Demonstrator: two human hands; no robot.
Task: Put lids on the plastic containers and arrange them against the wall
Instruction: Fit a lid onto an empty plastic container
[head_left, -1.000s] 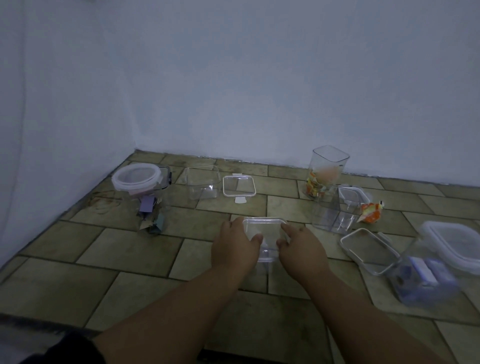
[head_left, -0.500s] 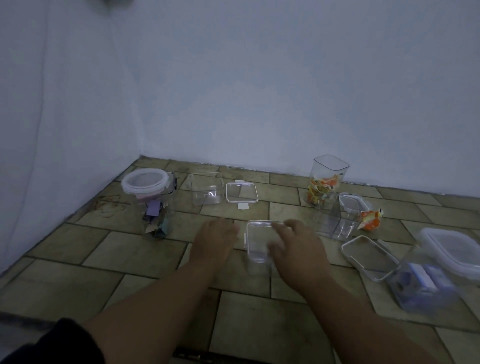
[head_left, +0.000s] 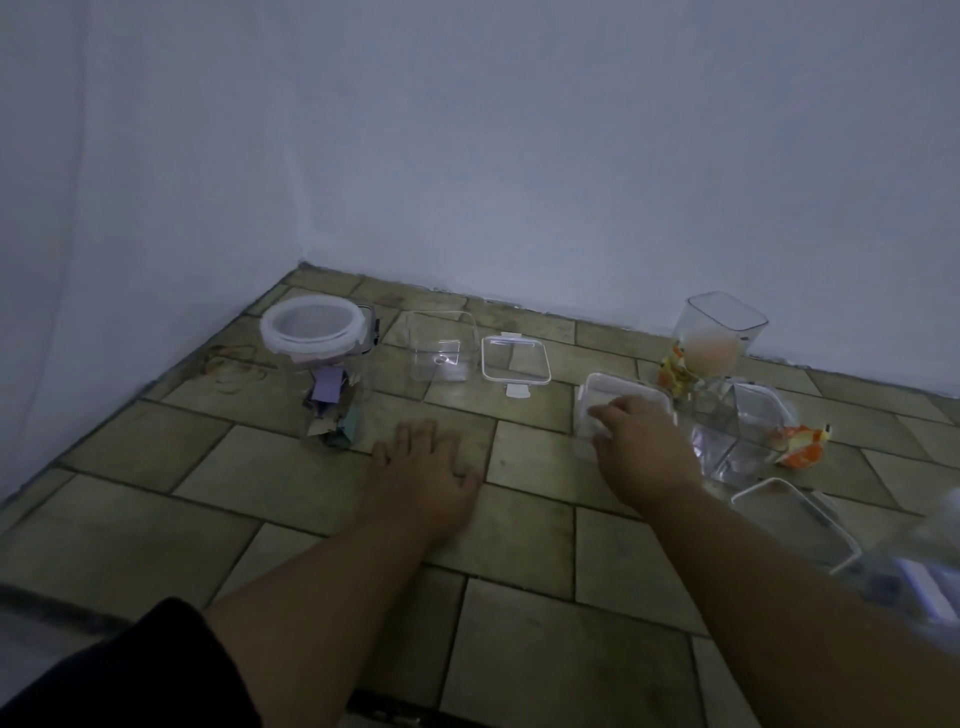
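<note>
My right hand (head_left: 641, 449) grips a small clear lidded container (head_left: 618, 397) at right of centre, beside the tall open container (head_left: 719, 338) holding colourful pieces. My left hand (head_left: 426, 470) lies flat on the floor tiles, fingers apart, holding nothing. Near the back wall stand an open square clear container (head_left: 441, 345) and a loose lid (head_left: 515, 359) with a white rim. At the left stands a tall container with a round white lid (head_left: 311, 325) and paper scraps inside.
An open clear container (head_left: 743, 426) lies tilted at the right, with an orange wrapper (head_left: 800, 441) beside it. Another loose lid (head_left: 795, 519) and a blurred lidded box (head_left: 919, 571) sit at the far right. Walls meet in a corner at the back left.
My right hand has carried the small lidded container right and toward the wall. My left hand has let go of it and dropped flat onto the floor.
</note>
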